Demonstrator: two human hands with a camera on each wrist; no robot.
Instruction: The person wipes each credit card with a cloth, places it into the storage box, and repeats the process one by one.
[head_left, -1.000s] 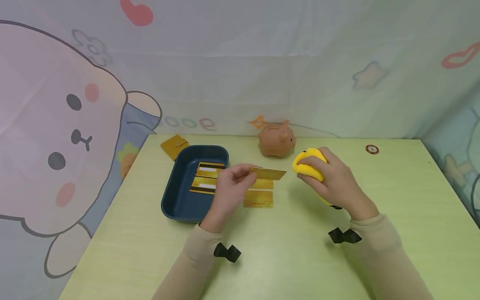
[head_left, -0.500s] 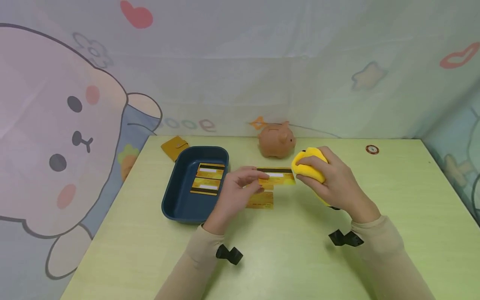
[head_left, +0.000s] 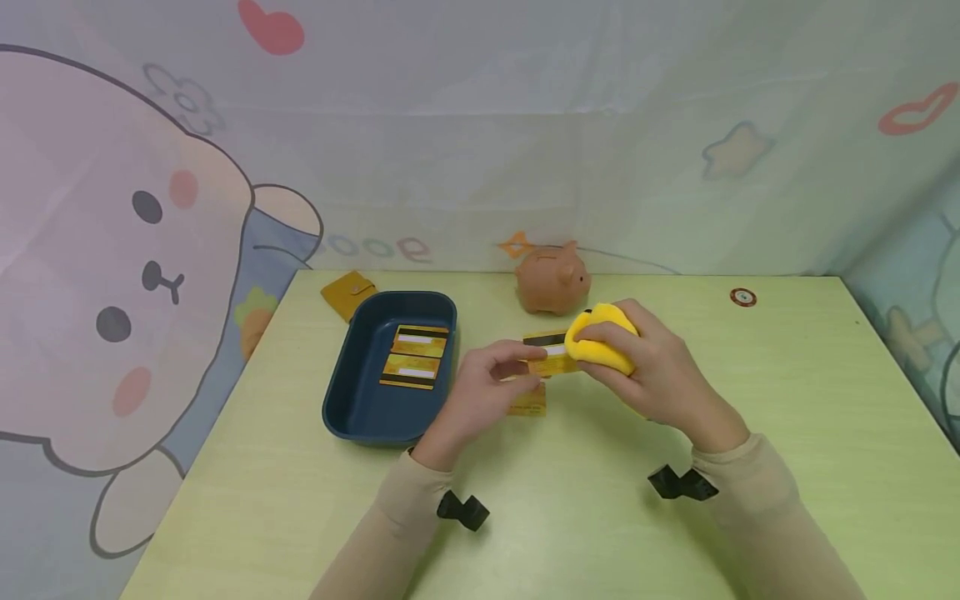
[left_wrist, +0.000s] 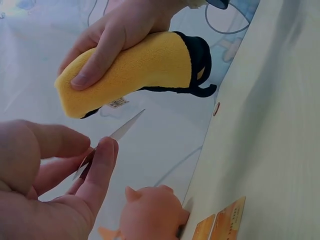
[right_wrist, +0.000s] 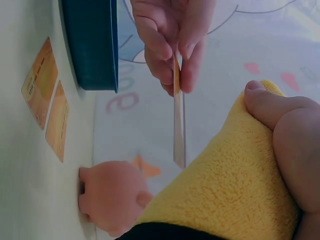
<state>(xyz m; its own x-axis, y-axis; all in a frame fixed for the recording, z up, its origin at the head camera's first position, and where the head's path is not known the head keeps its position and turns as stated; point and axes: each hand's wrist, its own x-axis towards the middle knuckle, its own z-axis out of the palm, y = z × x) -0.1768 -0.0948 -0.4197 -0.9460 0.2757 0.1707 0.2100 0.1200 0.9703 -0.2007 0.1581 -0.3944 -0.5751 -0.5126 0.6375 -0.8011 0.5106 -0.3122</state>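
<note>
My left hand [head_left: 483,390] pinches a gold bank card [head_left: 553,362] by one end above the table, its magnetic-stripe side showing in the head view. In both wrist views the card appears nearly edge-on. A yellow plush cloth with black edging [head_left: 602,340] is bunched in my right hand [head_left: 663,371]. From the head view the cloth overlaps the card's right end. Both wrist views show a gap between cloth and card. Below the held card, two gold cards [right_wrist: 40,85] lie flat on the table, partly hidden by my left hand in the head view.
A dark blue tray [head_left: 339,417] to the left holds two cards [head_left: 411,372], stripe side up. Behind it lies a mustard card holder [head_left: 348,293]. A piggy bank [head_left: 551,282] stands at the back, and a poker chip [head_left: 743,297] lies at the right rear.
The card has turned from nearly edge-on to show its striped back, and my left hand has shifted slightly right. My right hand has brought the cloth left, over the card's end.
</note>
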